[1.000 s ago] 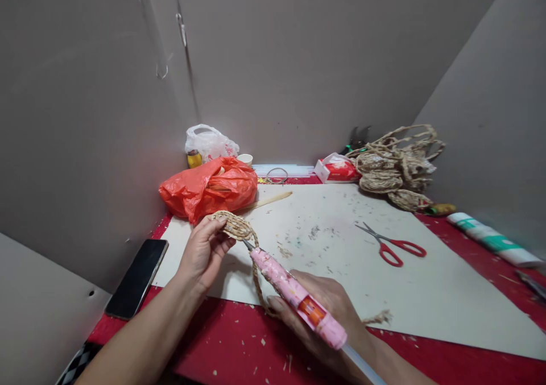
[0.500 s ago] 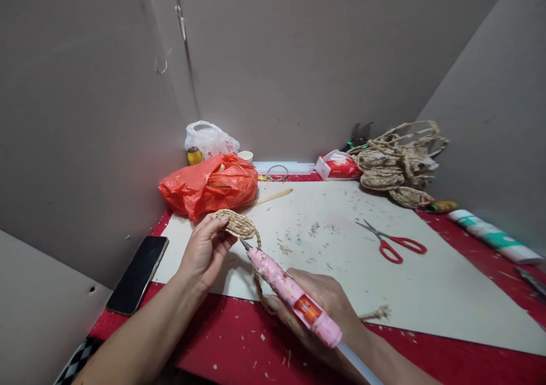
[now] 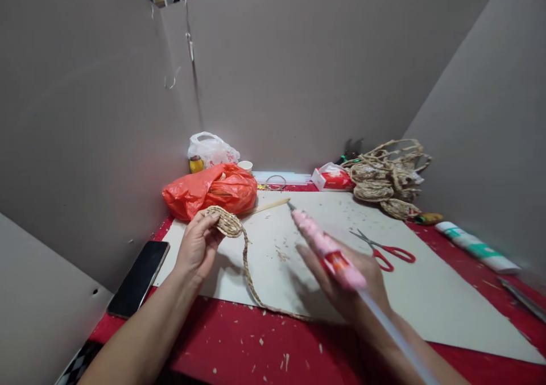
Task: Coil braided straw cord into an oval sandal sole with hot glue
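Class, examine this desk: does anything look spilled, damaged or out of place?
Small scraps litter the red tabletop and white sheet, making it look untidy. The scissors lie open on the sheet. Nothing looks clearly broken.

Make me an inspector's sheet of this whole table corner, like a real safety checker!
Surface: red table, white sheet on it; scraps on both.
Things in hand: rope coil, its tail hanging down; pink glue gun, tip apart from the rope coil.
Clutter: orange bag, phone, open scissors, rope bundle.
Grips: left grip holds the rope coil; right grip holds the pink glue gun.
Cables: nothing seen.
Surroundings: grey panels at left, back and right.
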The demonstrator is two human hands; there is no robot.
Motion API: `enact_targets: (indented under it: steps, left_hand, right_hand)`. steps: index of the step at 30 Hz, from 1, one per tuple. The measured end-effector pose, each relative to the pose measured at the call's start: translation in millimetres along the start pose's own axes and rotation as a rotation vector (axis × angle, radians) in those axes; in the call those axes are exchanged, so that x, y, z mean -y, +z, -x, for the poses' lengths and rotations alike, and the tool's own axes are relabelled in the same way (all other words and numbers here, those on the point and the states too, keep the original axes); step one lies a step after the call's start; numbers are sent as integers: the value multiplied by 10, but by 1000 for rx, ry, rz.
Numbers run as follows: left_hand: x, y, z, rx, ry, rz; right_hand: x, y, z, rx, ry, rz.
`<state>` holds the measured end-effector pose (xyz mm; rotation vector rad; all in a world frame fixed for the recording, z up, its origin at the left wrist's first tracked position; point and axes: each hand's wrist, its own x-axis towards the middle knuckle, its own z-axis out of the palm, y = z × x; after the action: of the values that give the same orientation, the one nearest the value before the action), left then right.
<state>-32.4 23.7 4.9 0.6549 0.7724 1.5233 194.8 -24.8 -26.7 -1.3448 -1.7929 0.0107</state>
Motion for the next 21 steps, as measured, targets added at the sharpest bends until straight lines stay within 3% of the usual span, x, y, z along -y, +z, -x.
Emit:
enact_targets:
  steps: [2, 5, 7, 16, 21]
  left_hand:
    - [-17, 2, 2, 21, 7, -37]
    - [-30, 19, 34, 69, 18, -95]
    - [-36, 36, 64, 105, 50, -106]
    - [-48, 37, 126, 231, 169, -215]
    - [-42, 1, 89, 251, 217, -305]
  right_hand:
    - [-128, -19, -124, 72, 151, 169]
    - [-276, 8, -252, 348, 384, 427]
    - [-336, 36, -289, 461, 447, 478]
    - [-550, 23, -292, 575, 487, 499]
    - [-436, -169, -275, 596, 533, 558]
